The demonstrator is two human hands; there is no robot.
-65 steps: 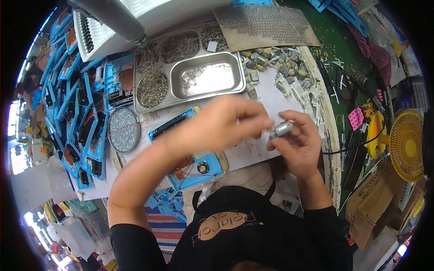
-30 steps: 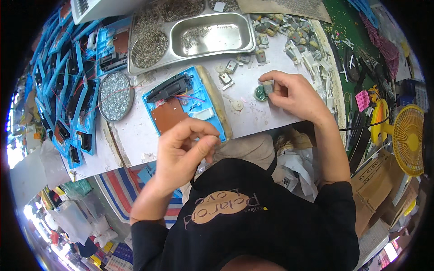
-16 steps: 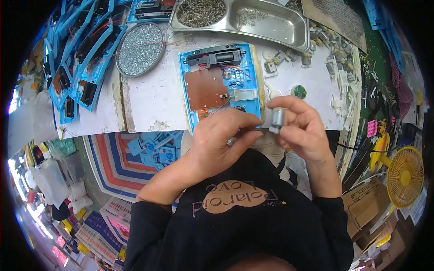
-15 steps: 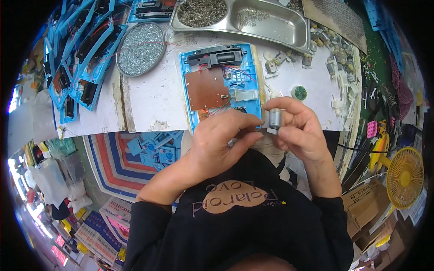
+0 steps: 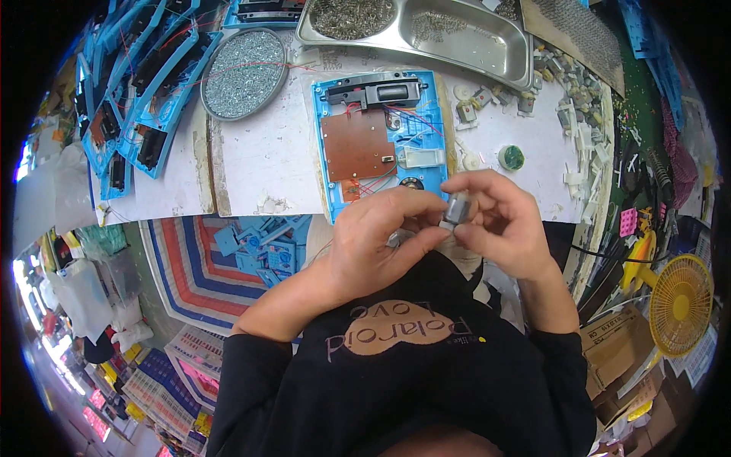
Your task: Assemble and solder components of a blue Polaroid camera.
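Thumb and fingers of my right hand pinch a small silver cylindrical motor, tilted, just off the table's near edge. My left hand is closed beside it, with thumb and forefinger tips reaching the motor's left side. A shiny piece shows inside the left hand's curl; its kind is hidden. Beyond my hands lies an open blue plastic housing. It carries a brown circuit board, a black mechanism and thin coloured wires. My left fingers overlap the housing's near edge.
A round dish of small screws stands left of the housing, beside stacked blue housings. Metal tray with springs lies at the back. A green round item and small white parts are to the right. A yellow fan stands lower right.
The motor has moved slightly left and down and is now tilted, closer to my left fingertips. My right hand has come in toward the left one. The view has shifted a little.
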